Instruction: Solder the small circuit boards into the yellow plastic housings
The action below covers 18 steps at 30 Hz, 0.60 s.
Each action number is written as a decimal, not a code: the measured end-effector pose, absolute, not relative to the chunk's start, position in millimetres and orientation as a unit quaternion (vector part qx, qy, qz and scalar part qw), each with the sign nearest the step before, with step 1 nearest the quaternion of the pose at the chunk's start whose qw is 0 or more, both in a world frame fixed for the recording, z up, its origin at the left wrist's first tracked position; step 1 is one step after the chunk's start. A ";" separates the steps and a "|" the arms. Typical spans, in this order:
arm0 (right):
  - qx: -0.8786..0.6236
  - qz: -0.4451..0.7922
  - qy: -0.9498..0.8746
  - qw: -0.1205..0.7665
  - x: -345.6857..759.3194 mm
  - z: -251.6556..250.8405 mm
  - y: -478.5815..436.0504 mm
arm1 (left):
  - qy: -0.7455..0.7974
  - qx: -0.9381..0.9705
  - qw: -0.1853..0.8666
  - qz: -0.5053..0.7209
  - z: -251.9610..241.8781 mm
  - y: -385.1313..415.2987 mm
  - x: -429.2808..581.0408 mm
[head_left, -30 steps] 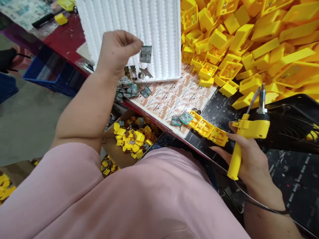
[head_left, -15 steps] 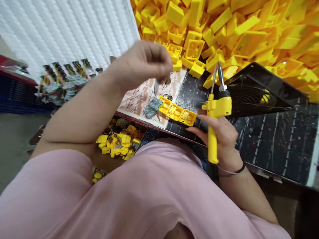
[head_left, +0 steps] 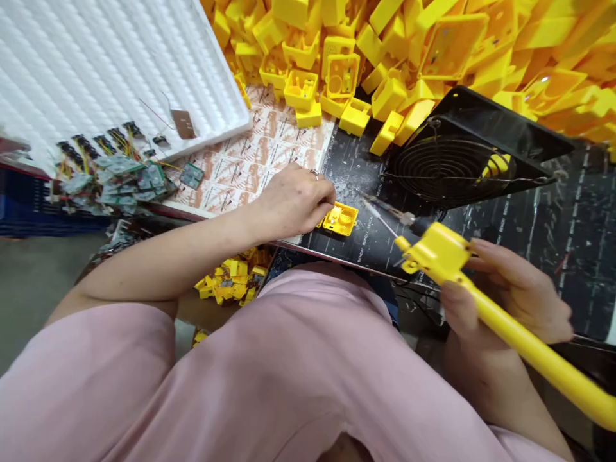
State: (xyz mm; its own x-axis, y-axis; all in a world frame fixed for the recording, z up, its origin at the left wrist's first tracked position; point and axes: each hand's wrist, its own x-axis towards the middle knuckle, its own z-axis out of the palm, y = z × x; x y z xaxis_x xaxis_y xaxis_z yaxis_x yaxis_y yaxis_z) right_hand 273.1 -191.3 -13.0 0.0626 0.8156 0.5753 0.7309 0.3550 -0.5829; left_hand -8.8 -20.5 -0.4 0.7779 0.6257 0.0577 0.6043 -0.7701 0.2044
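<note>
My left hand (head_left: 293, 202) rests palm down at the table's front edge, fingers curled over small yellow plastic housings (head_left: 340, 218); what its fingertips pinch is hidden. One open housing shows just right of the fingers. My right hand (head_left: 505, 295) grips a yellow soldering iron (head_left: 447, 253) by its long handle. The iron's metal tip (head_left: 380, 218) points left toward the housing, a short way from it.
A big heap of yellow housings (head_left: 409, 45) fills the back. A black fan (head_left: 452, 167) lies on the black mat (head_left: 543, 231). A white foam tray (head_left: 96, 70) holds wired boards; loose green circuit boards (head_left: 120, 183) lie at left. A box of yellow parts (head_left: 231, 282) sits below the edge.
My left hand came down from mid-air onto the row of yellow housings. The right hand tipped the soldering iron from upright to pointing left at the housing. My view shifted right.
</note>
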 end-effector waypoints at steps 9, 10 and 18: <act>-0.477 0.049 -0.767 0.427 249.6 -9.2 -176.8 | 0.341 0.937 0.010 0.081 -9.6 -28.0 -4.3; -0.472 0.039 -0.773 0.422 249.6 -9.3 -176.2 | 0.342 0.936 0.007 0.080 -9.3 -28.0 -3.6; -0.422 0.016 -0.817 0.392 242.2 2.1 -163.1 | 0.326 0.943 -0.017 0.064 -6.2 -25.5 0.1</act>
State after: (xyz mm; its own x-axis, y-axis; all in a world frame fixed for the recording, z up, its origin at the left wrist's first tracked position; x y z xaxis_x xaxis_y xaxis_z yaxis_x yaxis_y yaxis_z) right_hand 242.2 -163.1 2.1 -0.3359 0.7025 0.6274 0.6768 0.6433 -0.3580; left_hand 0.1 -25.5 -6.2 0.7787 0.6135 0.1312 0.6178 -0.7863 0.0101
